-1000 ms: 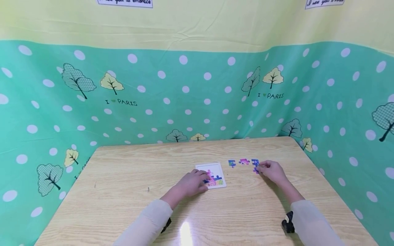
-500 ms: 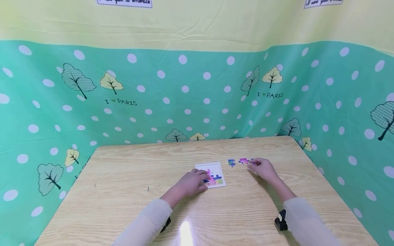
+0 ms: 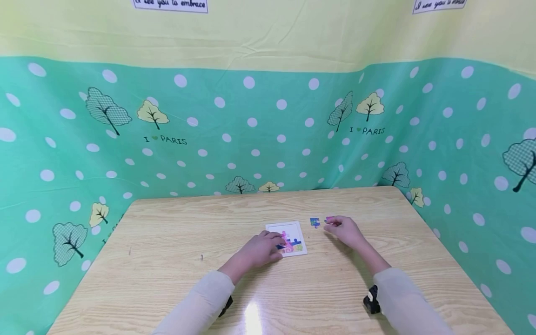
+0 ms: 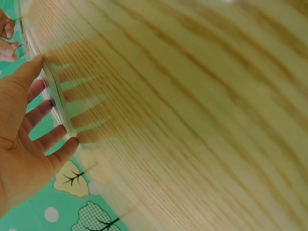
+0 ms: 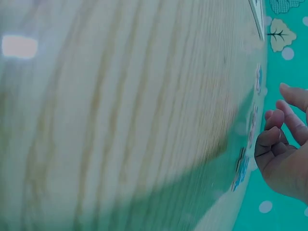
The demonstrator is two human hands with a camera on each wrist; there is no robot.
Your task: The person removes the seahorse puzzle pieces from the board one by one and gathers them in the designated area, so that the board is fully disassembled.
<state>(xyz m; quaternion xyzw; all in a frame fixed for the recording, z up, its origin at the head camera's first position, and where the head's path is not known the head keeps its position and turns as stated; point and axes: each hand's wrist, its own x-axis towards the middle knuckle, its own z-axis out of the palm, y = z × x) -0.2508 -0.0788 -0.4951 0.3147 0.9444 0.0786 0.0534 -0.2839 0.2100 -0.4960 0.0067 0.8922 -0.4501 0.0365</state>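
We see a green dotted cloth (image 3: 268, 116) filling the background and a wooden table (image 3: 167, 288) across the lower frame. Just below centre, the left hand (image 3: 258, 250) lies with fingers outstretched over the white puzzle tray (image 3: 294, 228). Right of it we find the right hand (image 3: 345, 231), loosely bent, holding nothing we can see, partly covering a pink piece (image 3: 329, 218); a blue piece (image 3: 315, 222) lies between tray and hand.

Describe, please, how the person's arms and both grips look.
The left sleeve and right sleeve are long, plain and off-white. A black device shows partly at the left forearm; a second black device, with a small pale patch, sits at the right one. The left grip and right grip are ungloved hands.
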